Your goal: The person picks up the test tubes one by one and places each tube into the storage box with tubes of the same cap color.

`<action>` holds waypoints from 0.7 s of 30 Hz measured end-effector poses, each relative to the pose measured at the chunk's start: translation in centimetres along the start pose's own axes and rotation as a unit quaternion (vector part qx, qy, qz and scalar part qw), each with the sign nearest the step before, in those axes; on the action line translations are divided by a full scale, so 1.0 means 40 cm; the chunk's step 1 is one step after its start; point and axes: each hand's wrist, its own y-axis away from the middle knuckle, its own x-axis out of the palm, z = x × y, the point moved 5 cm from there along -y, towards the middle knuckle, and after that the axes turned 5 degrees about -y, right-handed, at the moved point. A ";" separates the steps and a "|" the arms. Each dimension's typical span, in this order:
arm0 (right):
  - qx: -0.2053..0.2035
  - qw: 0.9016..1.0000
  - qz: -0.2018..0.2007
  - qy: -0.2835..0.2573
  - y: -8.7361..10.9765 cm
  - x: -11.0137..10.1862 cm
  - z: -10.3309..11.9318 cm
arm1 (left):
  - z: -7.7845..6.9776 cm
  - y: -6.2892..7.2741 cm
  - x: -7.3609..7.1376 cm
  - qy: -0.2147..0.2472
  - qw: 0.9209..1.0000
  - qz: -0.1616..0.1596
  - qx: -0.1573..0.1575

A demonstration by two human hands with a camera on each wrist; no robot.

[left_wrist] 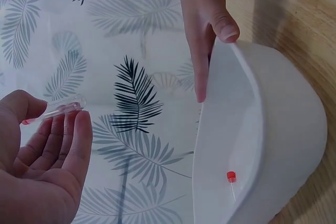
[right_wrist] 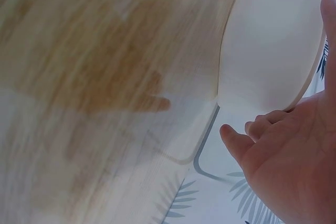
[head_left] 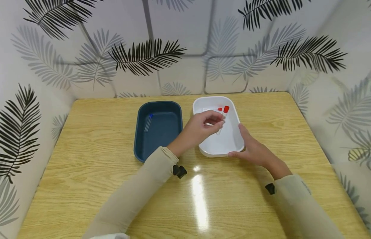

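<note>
My left hand (head_left: 204,124) is over the white tray (head_left: 221,146), pinching a clear test tube (left_wrist: 64,105) between thumb and fingers. The tube's red cap (head_left: 226,109) points up and away in the head view. Behind it, a second red-capped test tube (head_left: 210,109) lies in the tray's far part; the left wrist view shows its red cap (left_wrist: 231,177). My right hand (head_left: 257,151) rests against the tray's near right corner, thumb at the front side and fairly straight fingers along the right side. In the right wrist view that hand (right_wrist: 294,156) touches the tray's outer wall.
To the left of the white tray stands a dark blue tray (head_left: 139,132). Inside it are blue-capped tubes (head_left: 148,122), lying close together. Both trays stand on a wooden table (head_left: 92,142), with leaf-patterned cloth (head_left: 185,76) behind it and at the sides.
</note>
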 end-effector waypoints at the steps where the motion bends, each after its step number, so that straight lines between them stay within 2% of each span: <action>1: -0.001 1.000 0.000 0.001 0.000 0.000 -0.001 | 0.000 -0.007 -0.001 -0.008 1.000 0.000 -0.001; 8: 0.001 1.000 0.004 0.004 -0.001 0.001 -0.003 | 0.019 -0.060 -0.004 -0.061 0.998 0.000 -0.018; 17: -0.003 1.000 0.003 -0.001 0.001 -0.001 0.001 | 0.052 -0.147 0.009 -0.090 0.996 -0.007 -0.029; 21: -0.005 1.000 0.001 -0.005 0.001 0.000 0.001 | 0.079 -0.175 0.023 -0.098 0.994 -0.004 -0.046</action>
